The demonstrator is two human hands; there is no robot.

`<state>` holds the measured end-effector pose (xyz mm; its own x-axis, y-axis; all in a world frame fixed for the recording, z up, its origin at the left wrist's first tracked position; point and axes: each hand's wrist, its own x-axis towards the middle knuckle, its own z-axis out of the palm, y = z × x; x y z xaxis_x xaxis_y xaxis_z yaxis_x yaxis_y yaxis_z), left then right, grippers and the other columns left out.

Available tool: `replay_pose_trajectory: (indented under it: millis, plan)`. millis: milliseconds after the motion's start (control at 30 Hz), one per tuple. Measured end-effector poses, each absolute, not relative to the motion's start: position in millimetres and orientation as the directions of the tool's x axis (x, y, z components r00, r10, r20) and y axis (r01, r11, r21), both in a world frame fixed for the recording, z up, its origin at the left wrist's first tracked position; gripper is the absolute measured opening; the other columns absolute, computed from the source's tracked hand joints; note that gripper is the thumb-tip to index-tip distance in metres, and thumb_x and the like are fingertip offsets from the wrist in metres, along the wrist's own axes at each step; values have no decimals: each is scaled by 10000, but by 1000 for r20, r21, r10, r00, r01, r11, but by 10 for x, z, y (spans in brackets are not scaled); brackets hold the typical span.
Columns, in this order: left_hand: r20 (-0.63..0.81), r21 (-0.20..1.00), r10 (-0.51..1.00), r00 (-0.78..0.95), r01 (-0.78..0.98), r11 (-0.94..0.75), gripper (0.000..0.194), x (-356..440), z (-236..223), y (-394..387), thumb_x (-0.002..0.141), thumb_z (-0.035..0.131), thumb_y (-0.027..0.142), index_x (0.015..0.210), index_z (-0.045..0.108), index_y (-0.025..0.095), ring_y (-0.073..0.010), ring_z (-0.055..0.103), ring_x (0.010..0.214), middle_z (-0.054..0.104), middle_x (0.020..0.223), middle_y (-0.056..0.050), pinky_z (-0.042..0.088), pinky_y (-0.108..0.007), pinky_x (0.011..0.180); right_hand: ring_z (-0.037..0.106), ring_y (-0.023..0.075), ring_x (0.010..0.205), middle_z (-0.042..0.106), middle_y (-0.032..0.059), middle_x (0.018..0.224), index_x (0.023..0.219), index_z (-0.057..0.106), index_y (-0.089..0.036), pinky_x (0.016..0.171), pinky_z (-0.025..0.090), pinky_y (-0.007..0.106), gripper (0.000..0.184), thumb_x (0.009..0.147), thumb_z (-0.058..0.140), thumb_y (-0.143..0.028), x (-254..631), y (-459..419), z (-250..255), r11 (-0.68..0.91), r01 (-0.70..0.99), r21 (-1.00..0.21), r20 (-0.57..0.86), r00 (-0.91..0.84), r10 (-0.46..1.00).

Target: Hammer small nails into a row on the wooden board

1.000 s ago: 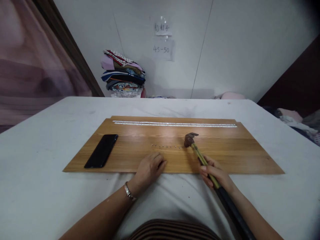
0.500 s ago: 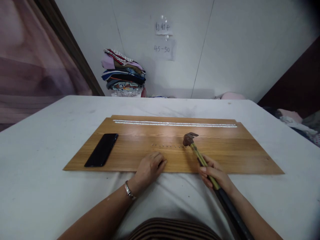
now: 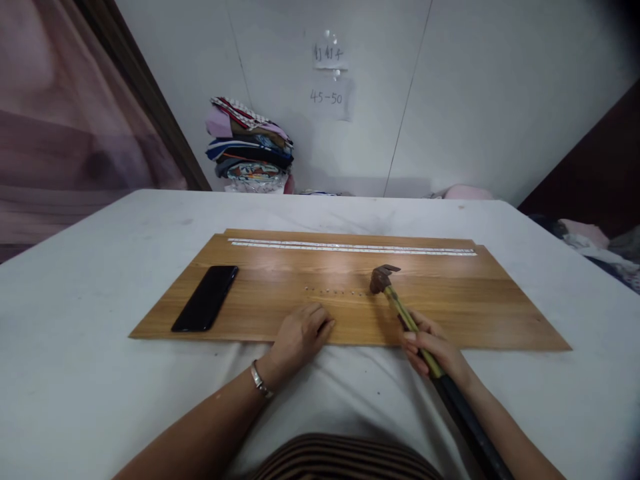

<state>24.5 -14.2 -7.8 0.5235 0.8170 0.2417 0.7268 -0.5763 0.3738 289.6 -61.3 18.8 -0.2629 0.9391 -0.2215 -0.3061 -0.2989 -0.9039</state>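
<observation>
A claw hammer [image 3: 397,305] is in my right hand [image 3: 433,347], whose fingers wrap round the yellowish part of its handle. Its rusty brown head is over the wooden board [image 3: 480,307], at the right end of a row of several small nails [image 3: 335,291]. Whether the head touches a nail or the board cannot be made out. My left hand [image 3: 305,330] rests on the board's near edge, left of the hammer and just in front of the row. Its fingers are curled in, and the inside of the hand is hidden.
A black phone [image 3: 206,298] lies on the board's left side. Two white marked strips [image 3: 350,248] run along its far edge. The board lies on a white-covered table [image 3: 75,280]. Folded clothes [image 3: 250,140] are stacked behind it, by a wall with paper notes [image 3: 327,97].
The whole view has shifted slightly. Both hands and the hammer keep nearly the same places over the board.
</observation>
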Motion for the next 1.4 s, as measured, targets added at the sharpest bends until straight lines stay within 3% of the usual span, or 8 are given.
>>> replay_pose_trajectory:
  millis: [300, 700, 867, 1100, 1400]
  plan:
    - [259, 393, 810, 526, 709, -586, 201, 247, -68, -138, 915, 419, 239, 742, 507, 187, -140, 504, 728, 557, 771, -16, 398, -272, 668, 351, 30, 272, 472, -98, 536, 891, 480, -203, 265, 276, 141, 241, 743, 639, -306, 2884, -618, 214, -301, -288, -909, -226, -266, 937]
    - [249, 373, 810, 531, 720, -586, 206, 248, -67, -139, 919, 412, 245, 744, 506, 190, -143, 508, 735, 556, 783, -19, 400, -273, 668, 356, 27, 277, 477, -90, 549, 938, 488, -190, 262, 287, 134, 272, 748, 645, -305, 2887, -614, 200, -298, -282, -912, -222, -271, 937]
    - [240, 381, 814, 529, 720, -580, 209, 250, -51, -142, 919, 416, 244, 744, 514, 187, -142, 508, 735, 556, 785, -21, 403, -271, 668, 349, 32, 271, 472, -96, 546, 1081, 472, -192, 259, 276, 139, 406, 738, 655, -310, 2879, -625, 228, -281, -282, -917, -209, -260, 943]
    - [251, 375, 809, 531, 717, -587, 213, 255, -54, -143, 918, 418, 247, 729, 497, 189, -142, 509, 730, 555, 777, -19, 401, -267, 659, 358, 33, 276, 477, -92, 536, 948, 480, -188, 261, 285, 140, 292, 745, 645, -317, 2887, -614, 202, -293, -256, -921, -224, -267, 937]
    - [249, 371, 809, 533, 719, -587, 203, 256, -52, -146, 921, 414, 236, 741, 495, 187, -142, 506, 732, 549, 773, -16, 395, -268, 667, 371, 35, 276, 483, -94, 542, 1024, 489, -191, 263, 282, 141, 339, 741, 643, -293, 2886, -617, 206, -282, -268, -921, -212, -263, 941]
